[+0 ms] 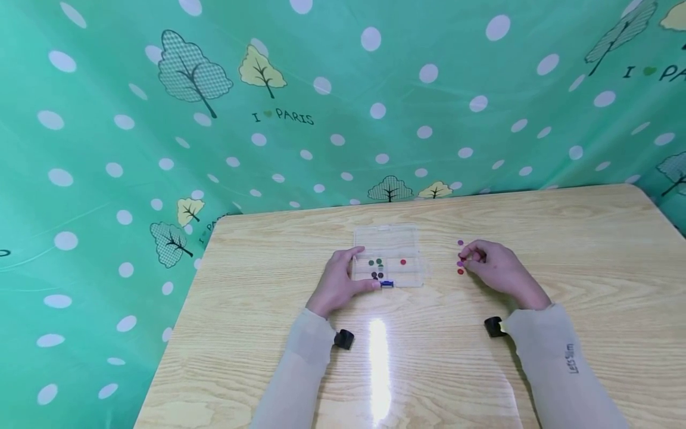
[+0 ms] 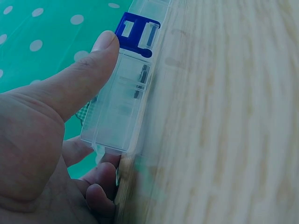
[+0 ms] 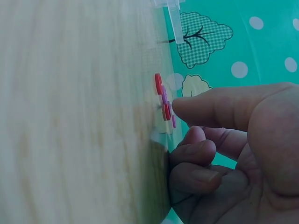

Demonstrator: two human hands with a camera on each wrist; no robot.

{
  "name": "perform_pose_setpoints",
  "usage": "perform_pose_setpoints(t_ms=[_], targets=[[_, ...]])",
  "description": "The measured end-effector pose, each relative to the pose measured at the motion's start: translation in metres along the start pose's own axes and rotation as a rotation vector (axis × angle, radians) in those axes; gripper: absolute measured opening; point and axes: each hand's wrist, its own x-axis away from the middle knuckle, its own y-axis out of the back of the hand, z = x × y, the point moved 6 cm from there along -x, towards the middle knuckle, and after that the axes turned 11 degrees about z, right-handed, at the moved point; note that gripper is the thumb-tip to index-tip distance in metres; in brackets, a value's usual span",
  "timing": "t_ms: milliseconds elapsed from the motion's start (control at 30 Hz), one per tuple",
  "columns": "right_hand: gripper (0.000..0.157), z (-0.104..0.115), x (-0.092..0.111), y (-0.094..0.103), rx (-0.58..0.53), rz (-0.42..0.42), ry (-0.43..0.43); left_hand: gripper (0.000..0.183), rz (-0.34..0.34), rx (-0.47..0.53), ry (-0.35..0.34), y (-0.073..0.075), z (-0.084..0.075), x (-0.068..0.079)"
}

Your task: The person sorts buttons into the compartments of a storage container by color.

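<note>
A clear plastic box [image 1: 404,277] lies on the table with its lid [image 1: 386,238] folded back. My left hand [image 1: 343,277] grips its left side, the thumb along the front near a blue latch [image 1: 387,284]. Green discs [image 1: 379,261] and dark discs [image 1: 380,275] lie in the left part of the box; a red disc [image 1: 403,262] is in the right part. To the right of the box, my right hand [image 1: 490,265] pinches a small red disc [image 3: 167,112] at the tabletop. Purple discs [image 1: 460,242] and another red disc [image 1: 460,271] lie by its fingertips.
The wood-grain table [image 1: 439,369] ends at the back against a green dotted curtain [image 1: 343,107]. Black wrist cameras sit at the left cuff [image 1: 344,339] and the right cuff [image 1: 494,326]. Light glares off the tabletop in front of the box.
</note>
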Motion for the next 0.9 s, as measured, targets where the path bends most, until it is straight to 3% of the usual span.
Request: perform_pose_setpoints(t_ms=[900], targets=[[0.016, -0.0046, -0.0033, -0.0004, 0.014, 0.016, -0.001, 0.094, 0.002, -0.001, 0.004, 0.0, 0.0008, -0.0009]])
